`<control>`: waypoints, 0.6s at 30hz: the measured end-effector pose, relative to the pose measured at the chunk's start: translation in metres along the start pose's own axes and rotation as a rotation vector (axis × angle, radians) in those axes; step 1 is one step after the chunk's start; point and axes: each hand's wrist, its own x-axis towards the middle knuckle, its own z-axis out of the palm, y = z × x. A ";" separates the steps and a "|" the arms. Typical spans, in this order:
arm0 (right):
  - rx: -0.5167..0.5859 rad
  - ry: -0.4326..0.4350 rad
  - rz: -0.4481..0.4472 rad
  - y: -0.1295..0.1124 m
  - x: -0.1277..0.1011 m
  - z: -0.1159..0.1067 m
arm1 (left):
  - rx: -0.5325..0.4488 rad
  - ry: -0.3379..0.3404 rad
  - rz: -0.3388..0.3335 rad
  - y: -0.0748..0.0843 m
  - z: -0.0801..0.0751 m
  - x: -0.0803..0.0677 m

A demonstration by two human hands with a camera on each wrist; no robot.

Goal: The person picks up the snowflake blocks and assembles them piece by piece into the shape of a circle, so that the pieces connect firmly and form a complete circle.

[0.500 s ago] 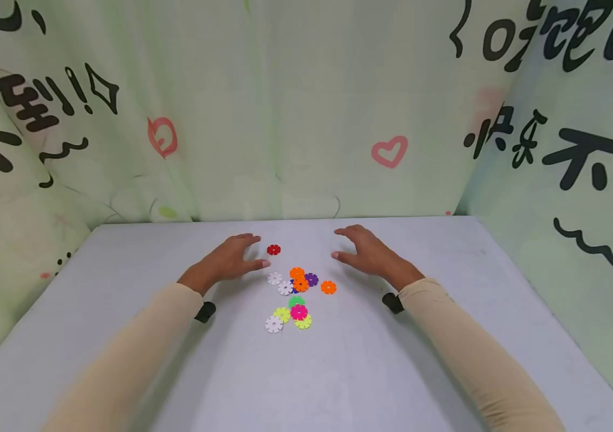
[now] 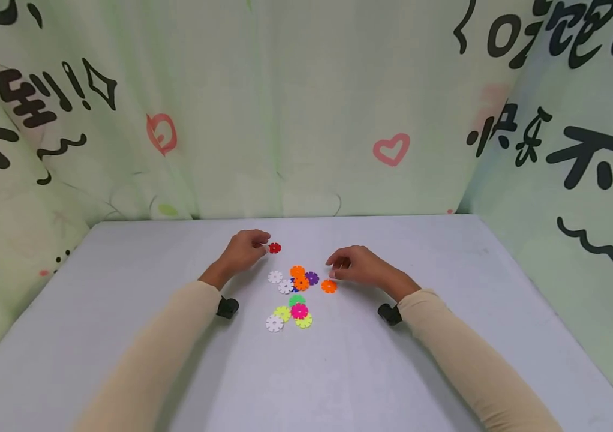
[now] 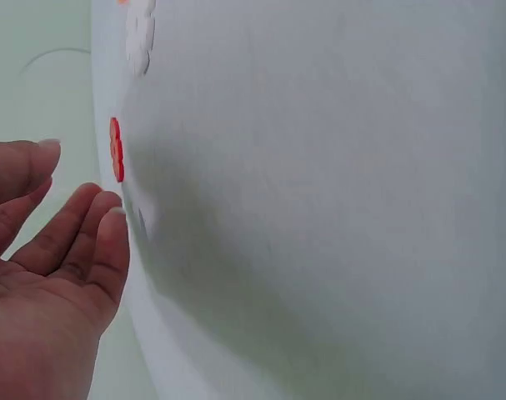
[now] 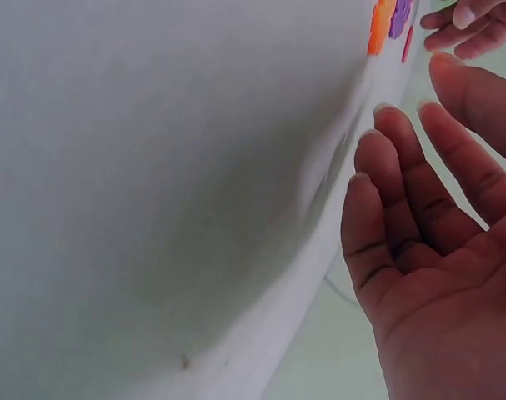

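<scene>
So nearest the camera you've got two arms in beige sleeves coming in over a pale grey counter [image 2: 123,336], each with a small black strap thing at the wrist.

Taking the pink disc [image 2: 299,311] as the landmark: it sits in a little cluster of toothed plastic discs, with a white disc [image 2: 274,323] just to its near-left, a yellow-green disc [image 2: 282,313] touching on its left, another yellow one [image 2: 303,322] just below it, and a green one [image 2: 297,299] peeking out right behind it.

Further back from the pink disc there's a second bunch: two white discs [image 2: 279,281] to the far-left, two stacked orange ones [image 2: 299,278] straight behind, and a purple disc [image 2: 312,278] tucked against those. A lone orange disc [image 2: 329,286] lies to the far-right of the pink one.

The right hand [image 2: 357,267] hovers just behind that lone orange disc, fingers loosely curled, holding nothing; can't tell if the fingertips actually touch it. The right wrist view shows its palm empty and fingers relaxed.

Farthest back from the pink disc, a bit left, is a red disc [image 2: 275,248], flat on the counter. The left hand [image 2: 244,249] is right beside it, thumb and fingers parted and gripping nothing. In the left wrist view the red disc [image 3: 116,150] sits just past the fingertips [image 3: 111,225], with a gap.

Behind everything hangs a pale green curtain [image 2: 296,108] with black lettering and pink hearts.
</scene>
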 end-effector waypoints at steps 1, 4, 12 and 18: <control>0.008 -0.010 -0.001 -0.001 0.000 0.001 | -0.016 0.006 -0.011 0.001 0.001 0.001; 0.021 -0.029 0.002 -0.003 -0.002 0.004 | -0.040 0.008 -0.046 0.003 0.006 0.004; -0.006 -0.062 0.005 -0.002 -0.007 0.009 | -0.021 -0.039 -0.127 0.008 0.013 0.013; -0.049 -0.092 0.009 -0.004 -0.009 0.010 | 0.028 -0.075 -0.173 0.008 0.015 0.016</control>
